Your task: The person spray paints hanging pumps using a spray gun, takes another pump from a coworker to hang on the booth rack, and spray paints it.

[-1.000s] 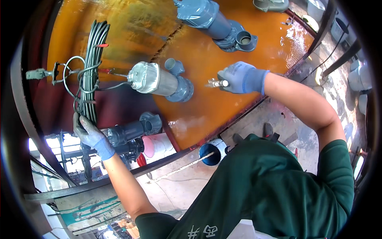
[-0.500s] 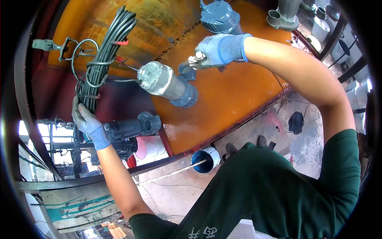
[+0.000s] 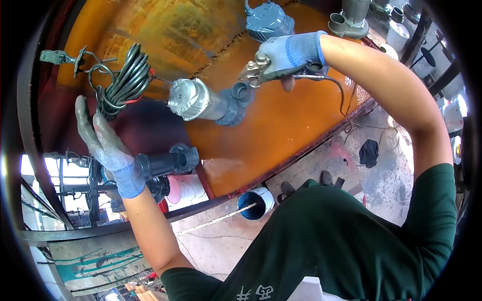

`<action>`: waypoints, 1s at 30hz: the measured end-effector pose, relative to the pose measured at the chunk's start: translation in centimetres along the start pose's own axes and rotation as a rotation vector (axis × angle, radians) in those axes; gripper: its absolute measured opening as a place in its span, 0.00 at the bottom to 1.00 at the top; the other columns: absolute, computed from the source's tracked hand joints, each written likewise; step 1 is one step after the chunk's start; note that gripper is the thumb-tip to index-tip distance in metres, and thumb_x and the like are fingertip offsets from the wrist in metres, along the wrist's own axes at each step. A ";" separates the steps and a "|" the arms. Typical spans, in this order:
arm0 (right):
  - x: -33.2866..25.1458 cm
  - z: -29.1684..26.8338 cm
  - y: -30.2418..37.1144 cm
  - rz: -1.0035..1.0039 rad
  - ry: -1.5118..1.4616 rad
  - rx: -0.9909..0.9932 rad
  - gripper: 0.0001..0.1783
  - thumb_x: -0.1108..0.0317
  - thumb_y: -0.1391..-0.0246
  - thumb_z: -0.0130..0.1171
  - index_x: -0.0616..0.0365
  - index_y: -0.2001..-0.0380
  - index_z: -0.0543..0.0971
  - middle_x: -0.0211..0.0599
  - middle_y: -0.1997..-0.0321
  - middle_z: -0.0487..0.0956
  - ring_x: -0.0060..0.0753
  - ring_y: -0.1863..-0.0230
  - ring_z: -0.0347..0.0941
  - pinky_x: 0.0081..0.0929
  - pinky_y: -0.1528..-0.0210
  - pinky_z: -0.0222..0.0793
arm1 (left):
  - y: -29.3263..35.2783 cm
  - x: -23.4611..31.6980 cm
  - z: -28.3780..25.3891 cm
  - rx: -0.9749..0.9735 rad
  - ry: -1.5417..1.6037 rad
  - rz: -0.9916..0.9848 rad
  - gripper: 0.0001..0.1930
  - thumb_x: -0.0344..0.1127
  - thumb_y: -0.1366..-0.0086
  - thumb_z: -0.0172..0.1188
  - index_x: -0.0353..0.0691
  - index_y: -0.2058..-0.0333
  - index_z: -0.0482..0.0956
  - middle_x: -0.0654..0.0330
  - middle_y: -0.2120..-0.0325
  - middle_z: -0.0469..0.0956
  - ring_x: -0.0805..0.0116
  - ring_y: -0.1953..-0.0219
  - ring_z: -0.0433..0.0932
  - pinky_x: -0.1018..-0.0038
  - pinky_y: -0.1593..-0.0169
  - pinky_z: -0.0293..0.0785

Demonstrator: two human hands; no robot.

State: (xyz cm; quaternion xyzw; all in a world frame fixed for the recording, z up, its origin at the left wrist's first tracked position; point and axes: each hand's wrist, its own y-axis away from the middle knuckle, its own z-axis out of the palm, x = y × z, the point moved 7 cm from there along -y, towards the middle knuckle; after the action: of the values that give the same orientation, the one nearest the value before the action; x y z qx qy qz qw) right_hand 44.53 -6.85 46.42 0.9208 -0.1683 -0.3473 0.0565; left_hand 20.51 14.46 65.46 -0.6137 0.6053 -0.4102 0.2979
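A motor-like pump point(image 3: 201, 102), silvery at its capped end and blue-grey at the other, hangs in front of an orange-stained panel. Its round outlet point(image 3: 242, 90) faces me. A tied coil of dark cable point(image 3: 125, 83) hangs on a hook to the left of the pump. My left hand point(image 3: 106, 143), in a grey-coated glove, is open just below the coil, fingers stretched and apart; no grip on the cable shows. My right hand point(image 3: 287, 59), gloved alike, is closed round a spray gun point(image 3: 256, 71), whose nozzle points left toward the pump. A thin hose trails from the gun.
Another blue-grey pump point(image 3: 270, 22) is at the top, and a dark one point(image 3: 163, 163) hangs below my left hand. The orange panel point(image 3: 281, 130) ends at a red edge. A blue-lined bucket point(image 3: 255, 203) stands on the floor, near a black cloth point(image 3: 369, 153). More pumps point(image 3: 350, 22) stand upper right.
The pump and cable coil have turned, so the coil looks shorter and the outlet shows more. My left hand has come off the coil, fingers spreading. The spray gun has shifted slightly right.
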 end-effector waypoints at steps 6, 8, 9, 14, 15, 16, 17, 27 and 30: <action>3.2 1.1 3.1 0.105 -0.098 0.009 0.26 0.47 0.37 0.61 0.63 0.54 0.80 0.42 0.77 0.82 0.28 0.78 0.83 0.30 0.75 0.72 | 0.1 1.8 3.4 -0.286 0.057 0.089 0.26 0.42 0.23 0.50 0.31 0.34 0.69 0.45 0.35 0.69 0.53 0.32 0.67 0.59 0.29 0.59; 5.0 1.1 2.9 0.055 -0.120 0.076 0.25 0.48 0.35 0.57 0.55 0.45 0.79 0.37 0.79 0.79 0.24 0.84 0.76 0.29 0.83 0.67 | 0.0 1.3 3.4 -0.290 0.155 0.012 0.25 0.41 0.23 0.51 0.31 0.34 0.70 0.46 0.38 0.73 0.54 0.34 0.69 0.59 0.30 0.61; 3.9 1.0 3.1 -0.008 -0.203 0.145 0.23 0.49 0.35 0.58 0.56 0.48 0.80 0.37 0.80 0.79 0.24 0.84 0.76 0.28 0.82 0.67 | 0.3 0.3 2.9 -0.284 0.128 -0.073 0.24 0.39 0.23 0.52 0.31 0.35 0.70 0.47 0.38 0.73 0.56 0.36 0.72 0.61 0.32 0.66; 0.2 1.3 4.1 -0.120 -0.246 0.197 0.21 0.51 0.35 0.59 0.58 0.54 0.83 0.38 0.80 0.79 0.25 0.81 0.79 0.27 0.76 0.72 | 1.7 -1.0 1.3 -0.210 0.206 -0.236 0.23 0.38 0.23 0.53 0.31 0.36 0.72 0.48 0.41 0.75 0.61 0.42 0.76 0.66 0.38 0.73; -0.1 1.8 4.0 -0.105 -0.174 0.149 0.21 0.51 0.35 0.59 0.58 0.54 0.83 0.38 0.80 0.80 0.25 0.80 0.80 0.27 0.74 0.74 | 1.8 -1.3 1.1 -0.203 0.194 -0.237 0.23 0.38 0.23 0.52 0.31 0.36 0.71 0.48 0.41 0.75 0.61 0.42 0.76 0.66 0.38 0.73; -0.1 2.0 4.0 -0.087 -0.130 0.122 0.21 0.50 0.35 0.59 0.58 0.53 0.83 0.37 0.79 0.80 0.25 0.79 0.81 0.27 0.73 0.75 | 2.0 -1.8 0.9 -0.199 0.245 -0.239 0.22 0.38 0.22 0.51 0.31 0.36 0.71 0.47 0.41 0.75 0.61 0.41 0.76 0.66 0.37 0.73; 0.0 2.1 4.1 -0.066 -0.119 0.121 0.22 0.50 0.35 0.59 0.58 0.53 0.83 0.37 0.79 0.81 0.26 0.78 0.82 0.27 0.71 0.76 | 2.1 -1.9 0.9 -0.197 0.307 -0.270 0.23 0.38 0.22 0.50 0.30 0.36 0.71 0.45 0.40 0.74 0.60 0.40 0.76 0.65 0.37 0.72; -1.4 4.7 2.8 -0.139 0.118 -0.075 0.22 0.52 0.37 0.58 0.62 0.72 0.81 0.39 0.78 0.85 0.27 0.77 0.82 0.30 0.72 0.75 | 2.2 -5.8 -2.2 -0.154 0.202 -0.320 0.23 0.42 0.21 0.50 0.28 0.41 0.76 0.48 0.47 0.80 0.62 0.47 0.80 0.67 0.41 0.76; -0.9 4.2 3.3 0.020 0.027 -0.140 0.23 0.50 0.37 0.59 0.62 0.72 0.81 0.41 0.79 0.84 0.27 0.78 0.81 0.29 0.72 0.75 | 1.5 -7.2 -3.2 -0.172 0.020 -0.371 0.21 0.42 0.24 0.56 0.30 0.42 0.79 0.52 0.49 0.82 0.67 0.49 0.81 0.71 0.43 0.77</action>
State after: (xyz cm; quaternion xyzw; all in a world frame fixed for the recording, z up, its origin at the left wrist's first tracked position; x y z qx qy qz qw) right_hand 40.26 -9.63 44.56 0.9175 -0.1518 -0.3452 0.1264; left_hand 17.53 21.87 64.67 -0.7338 0.5174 -0.4110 0.1579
